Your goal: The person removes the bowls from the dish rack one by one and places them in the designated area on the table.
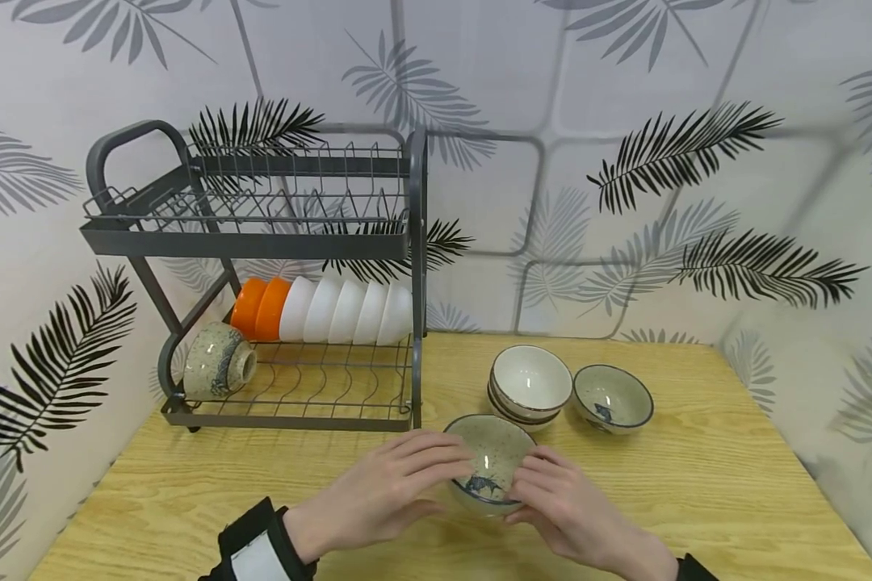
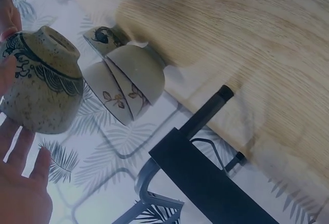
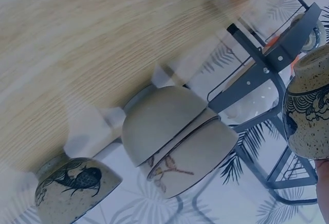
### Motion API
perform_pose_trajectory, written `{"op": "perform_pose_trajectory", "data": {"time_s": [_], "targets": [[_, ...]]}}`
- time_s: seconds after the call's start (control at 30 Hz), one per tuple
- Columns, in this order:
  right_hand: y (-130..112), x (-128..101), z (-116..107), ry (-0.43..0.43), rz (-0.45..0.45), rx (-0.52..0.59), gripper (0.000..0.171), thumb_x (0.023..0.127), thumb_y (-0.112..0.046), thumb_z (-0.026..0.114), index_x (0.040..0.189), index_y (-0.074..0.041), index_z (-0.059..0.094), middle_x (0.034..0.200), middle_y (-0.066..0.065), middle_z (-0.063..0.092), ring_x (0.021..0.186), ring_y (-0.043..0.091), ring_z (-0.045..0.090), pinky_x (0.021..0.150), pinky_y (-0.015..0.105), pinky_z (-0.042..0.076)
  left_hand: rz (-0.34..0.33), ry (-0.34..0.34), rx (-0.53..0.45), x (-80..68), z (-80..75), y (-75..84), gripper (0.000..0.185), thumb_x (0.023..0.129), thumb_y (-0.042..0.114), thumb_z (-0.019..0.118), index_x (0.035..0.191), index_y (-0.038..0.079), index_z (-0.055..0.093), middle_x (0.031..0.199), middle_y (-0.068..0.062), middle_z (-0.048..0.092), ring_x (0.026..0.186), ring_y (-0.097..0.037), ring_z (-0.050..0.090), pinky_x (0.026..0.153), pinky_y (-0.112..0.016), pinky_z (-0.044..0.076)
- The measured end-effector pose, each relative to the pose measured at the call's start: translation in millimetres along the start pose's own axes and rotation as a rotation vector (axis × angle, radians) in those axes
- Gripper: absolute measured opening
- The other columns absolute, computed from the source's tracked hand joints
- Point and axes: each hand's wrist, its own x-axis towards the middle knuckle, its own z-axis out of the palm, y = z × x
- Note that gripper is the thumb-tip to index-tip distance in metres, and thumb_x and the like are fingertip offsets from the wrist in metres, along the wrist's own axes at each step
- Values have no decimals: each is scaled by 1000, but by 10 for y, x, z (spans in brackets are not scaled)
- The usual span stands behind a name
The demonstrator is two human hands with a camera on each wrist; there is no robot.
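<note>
Speckled grey bowl with blue fish motif, tilted toward the camera, just above the table.

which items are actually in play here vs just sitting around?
In play:
speckled fish bowl, held between left hand and right hand

Sitting around:
stacked bowls
single fish bowl
dish rack with orange bowls, white bowls, speckled bowl

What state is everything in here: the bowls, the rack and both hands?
Speckled bowl: tilted, gripped between both hands.
Left hand: fingers curled on the bowl's side.
Right hand: fingers curled on the other side.
Stacked bowls: upright, nested on the table.
Fish bowl: upright, alone.
Dish rack: top tier bare, lower tier holds bowls on their sides.
</note>
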Motion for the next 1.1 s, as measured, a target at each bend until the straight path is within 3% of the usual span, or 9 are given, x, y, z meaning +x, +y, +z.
{"op": "perform_pose_trajectory", "data": {"time_s": [0.13,0.27,0.53,1.1], "targets": [[3,-69,-56,-23,46,-22,34,105,-34,47,86,-13,64,79,-10,62,79,7,57,91,31,46,-51,-37,-26,-29,-18,-20,71,81,22,85,143,14,53,157,-3,47,147,-22,42,119,-39,40],[28,-133,-103,-27,67,-47,36,106,-35,45,86,-13,65,80,-10,62,79,7,57,92,31,46,-80,-63,-36,-56,-11,-33,75,83,24,83,148,13,48,162,-6,39,150,-24,37,118,-41,42],[166,-206,-217,31,48,-50,33,105,-32,49,84,-11,65,78,-7,61,75,8,57,89,30,43,-99,-88,-12,-111,0,-50,76,85,25,81,150,14,44,163,-5,37,150,-25,38,117,-42,42],[490,-482,-529,75,211,-146,38,105,-35,48,80,-11,62,74,-7,58,72,11,53,83,28,40,-119,-100,-24,-169,12,-67,78,85,22,81,152,14,41,163,-6,37,150,-25,38,116,-44,44]]}}
